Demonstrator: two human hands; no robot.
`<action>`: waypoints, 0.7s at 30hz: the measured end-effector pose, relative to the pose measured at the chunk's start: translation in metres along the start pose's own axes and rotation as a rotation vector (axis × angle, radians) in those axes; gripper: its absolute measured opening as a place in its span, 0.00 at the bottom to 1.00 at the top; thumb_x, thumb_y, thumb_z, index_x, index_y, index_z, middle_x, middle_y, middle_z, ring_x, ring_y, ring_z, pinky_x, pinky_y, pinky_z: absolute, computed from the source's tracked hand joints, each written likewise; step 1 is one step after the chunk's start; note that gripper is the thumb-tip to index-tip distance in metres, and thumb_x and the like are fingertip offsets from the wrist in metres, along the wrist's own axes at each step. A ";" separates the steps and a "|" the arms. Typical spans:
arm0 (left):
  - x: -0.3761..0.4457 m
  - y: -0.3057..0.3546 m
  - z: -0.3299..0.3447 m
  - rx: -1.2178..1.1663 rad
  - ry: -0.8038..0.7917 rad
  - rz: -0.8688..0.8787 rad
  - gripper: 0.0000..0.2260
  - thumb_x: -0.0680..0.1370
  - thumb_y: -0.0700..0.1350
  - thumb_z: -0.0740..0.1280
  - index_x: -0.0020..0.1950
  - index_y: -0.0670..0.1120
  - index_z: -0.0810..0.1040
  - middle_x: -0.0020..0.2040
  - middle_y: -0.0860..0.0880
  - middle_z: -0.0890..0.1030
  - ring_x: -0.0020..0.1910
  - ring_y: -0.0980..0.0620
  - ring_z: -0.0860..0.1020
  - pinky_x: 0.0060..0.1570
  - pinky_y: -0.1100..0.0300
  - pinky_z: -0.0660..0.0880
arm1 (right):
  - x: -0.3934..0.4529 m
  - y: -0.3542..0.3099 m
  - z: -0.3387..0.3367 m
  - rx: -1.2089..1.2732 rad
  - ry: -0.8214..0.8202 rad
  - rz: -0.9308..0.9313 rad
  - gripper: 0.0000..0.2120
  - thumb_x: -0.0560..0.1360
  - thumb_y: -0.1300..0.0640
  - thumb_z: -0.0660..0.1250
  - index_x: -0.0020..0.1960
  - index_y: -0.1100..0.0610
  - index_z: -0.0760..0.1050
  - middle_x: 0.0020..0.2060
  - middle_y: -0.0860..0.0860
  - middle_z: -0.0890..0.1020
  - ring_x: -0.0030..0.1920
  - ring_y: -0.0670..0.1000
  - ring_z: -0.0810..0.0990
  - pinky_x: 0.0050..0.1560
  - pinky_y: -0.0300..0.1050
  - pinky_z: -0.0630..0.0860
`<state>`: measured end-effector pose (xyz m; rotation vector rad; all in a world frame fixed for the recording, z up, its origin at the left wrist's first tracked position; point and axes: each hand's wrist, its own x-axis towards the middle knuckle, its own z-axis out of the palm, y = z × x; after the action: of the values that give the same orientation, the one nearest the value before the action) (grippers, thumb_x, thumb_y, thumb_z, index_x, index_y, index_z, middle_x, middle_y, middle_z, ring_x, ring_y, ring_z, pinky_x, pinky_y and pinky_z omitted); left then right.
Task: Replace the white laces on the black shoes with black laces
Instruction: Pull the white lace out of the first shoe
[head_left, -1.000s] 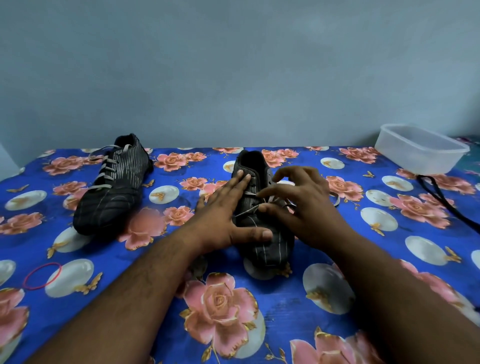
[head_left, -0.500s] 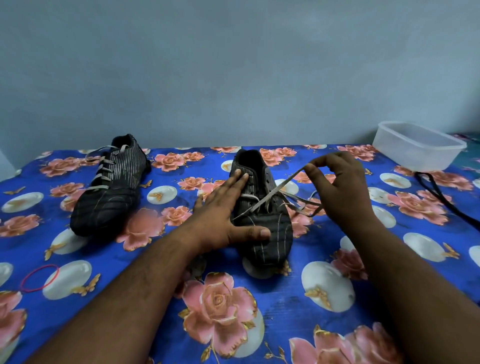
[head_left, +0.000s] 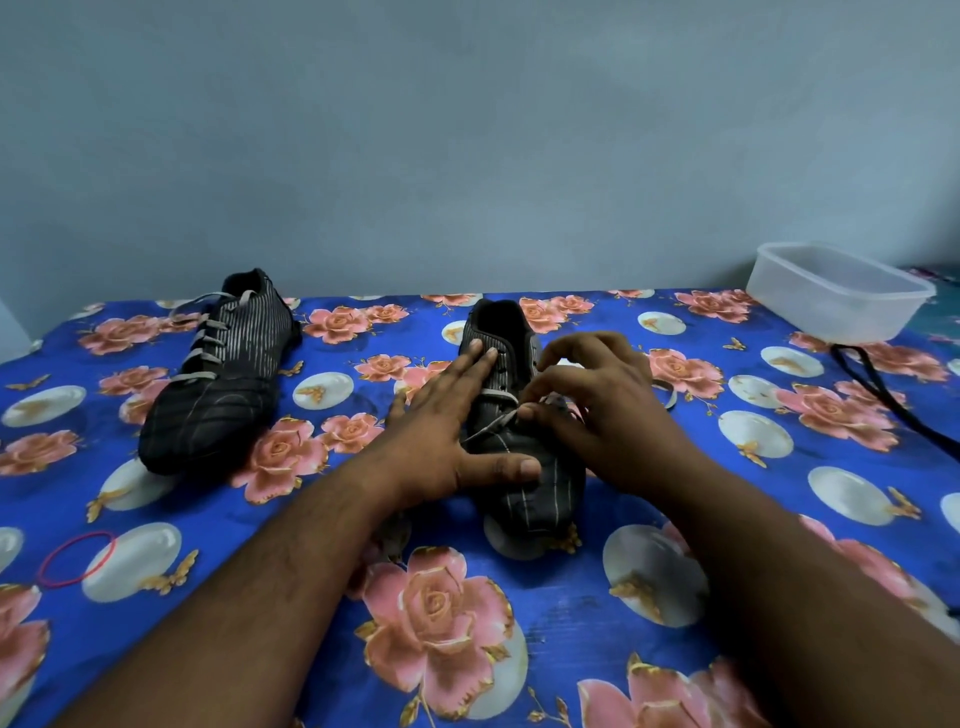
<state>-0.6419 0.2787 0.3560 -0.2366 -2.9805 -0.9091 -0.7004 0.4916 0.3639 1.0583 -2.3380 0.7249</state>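
Observation:
A black striped shoe stands in the middle of the table, toe toward me. My left hand lies flat along its left side, fingers straight, thumb across the toe. My right hand is over the lacing and pinches the white lace between thumb and forefinger. The loose lace end trails to the right behind that hand. A second black shoe with its white lace threaded lies at the left. Black laces lie at the right edge.
A translucent plastic tub stands at the back right on the blue floral cloth. A red rubber band lies at the front left. A plain wall rises behind the table.
My right hand, which had pulled the white lace up and out to the right, has come back down onto the shoe's lacing. My left hand has stayed on the shoe.

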 end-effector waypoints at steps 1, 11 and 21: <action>0.000 0.001 0.000 -0.002 -0.001 0.000 0.57 0.56 0.82 0.61 0.80 0.67 0.41 0.79 0.70 0.38 0.80 0.64 0.42 0.78 0.36 0.43 | 0.000 0.001 -0.001 0.023 0.028 0.012 0.13 0.75 0.38 0.64 0.49 0.43 0.82 0.55 0.44 0.77 0.61 0.53 0.71 0.59 0.59 0.69; -0.002 0.005 -0.003 -0.027 -0.021 -0.012 0.58 0.56 0.81 0.63 0.80 0.66 0.41 0.79 0.71 0.38 0.79 0.66 0.42 0.78 0.36 0.44 | 0.002 0.029 -0.014 0.067 0.266 0.375 0.05 0.79 0.50 0.69 0.51 0.51 0.81 0.52 0.50 0.78 0.59 0.57 0.72 0.57 0.48 0.64; -0.003 0.006 -0.002 -0.039 -0.023 -0.010 0.58 0.56 0.80 0.63 0.81 0.66 0.42 0.79 0.70 0.37 0.79 0.65 0.42 0.77 0.35 0.43 | 0.000 -0.008 -0.003 0.031 -0.054 -0.018 0.15 0.74 0.34 0.65 0.52 0.39 0.82 0.58 0.43 0.76 0.63 0.52 0.70 0.62 0.57 0.66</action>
<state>-0.6381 0.2819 0.3607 -0.2340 -2.9902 -0.9725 -0.6936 0.4890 0.3677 1.1239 -2.3668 0.7367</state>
